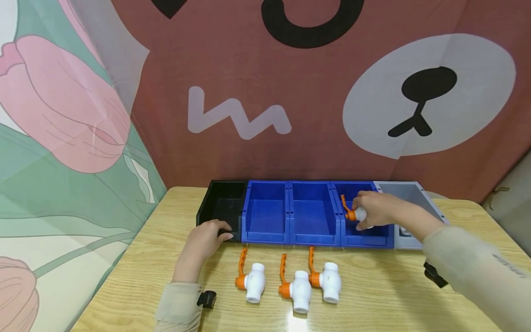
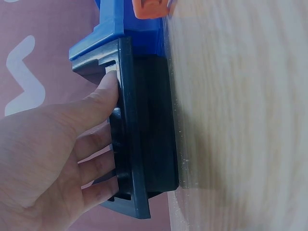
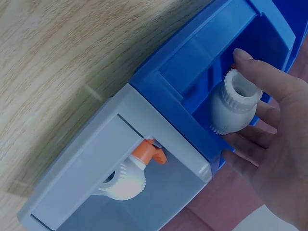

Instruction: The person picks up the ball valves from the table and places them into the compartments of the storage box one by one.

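My right hand (image 1: 375, 210): pinches ribbed white-orange valve (image 3: 233, 108)
Left hand (image 1: 207, 240): grips black plastic bin (image 1: 227, 208)
Grey bin (image 3: 175, 192): 1 white valve (image 3: 127, 183)

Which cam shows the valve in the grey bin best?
Right wrist: the valve in the grey bin shows large, white body and some orange, though the bin's front wall hides part. Head: only a small patch of white. Left wrist: not visible.
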Demonstrator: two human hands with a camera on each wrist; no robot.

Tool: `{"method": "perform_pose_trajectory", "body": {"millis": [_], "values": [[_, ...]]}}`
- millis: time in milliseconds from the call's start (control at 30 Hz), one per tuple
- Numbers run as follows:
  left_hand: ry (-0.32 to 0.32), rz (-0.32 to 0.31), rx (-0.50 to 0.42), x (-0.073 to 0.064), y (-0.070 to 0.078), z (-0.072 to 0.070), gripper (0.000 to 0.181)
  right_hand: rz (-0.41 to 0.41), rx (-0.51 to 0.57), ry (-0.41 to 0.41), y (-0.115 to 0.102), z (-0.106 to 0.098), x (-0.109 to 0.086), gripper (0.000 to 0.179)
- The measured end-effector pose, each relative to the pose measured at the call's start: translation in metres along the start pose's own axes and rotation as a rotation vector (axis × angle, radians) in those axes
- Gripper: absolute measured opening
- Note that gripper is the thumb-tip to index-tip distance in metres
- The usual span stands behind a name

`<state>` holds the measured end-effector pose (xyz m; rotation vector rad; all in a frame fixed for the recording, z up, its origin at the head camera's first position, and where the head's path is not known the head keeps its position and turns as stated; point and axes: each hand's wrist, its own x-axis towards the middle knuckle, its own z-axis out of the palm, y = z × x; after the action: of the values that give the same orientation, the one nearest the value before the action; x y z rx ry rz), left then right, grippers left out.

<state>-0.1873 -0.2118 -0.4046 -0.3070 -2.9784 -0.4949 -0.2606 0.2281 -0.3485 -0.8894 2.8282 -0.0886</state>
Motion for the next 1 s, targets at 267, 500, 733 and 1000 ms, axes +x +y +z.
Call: {"method": "perform_pose_trajectory", "body": {"millis": [267,500,733,1000], "values": [[0.005,0.005,-0.001,0.001,0.001,0.000,0.015,0.008,-0.014,-0.017,0.001,0.006,0.005,0.052],[0.001,-0.003,0.000,0.001,0.001,0.001,0.014,-0.014,-0.036,-0.004,0.001,0.015,0.011,0.047],[0.004,0.001,-0.006,0.000,0.001,0.000,0.014,-0.029,-0.051,0.010,0.001,0.021,0.015,0.042],[0.003,0.001,-0.004,0.000,0.001,0.000,0.014,-0.003,-0.075,-0.003,-0.003,0.024,0.016,0.044]]}}
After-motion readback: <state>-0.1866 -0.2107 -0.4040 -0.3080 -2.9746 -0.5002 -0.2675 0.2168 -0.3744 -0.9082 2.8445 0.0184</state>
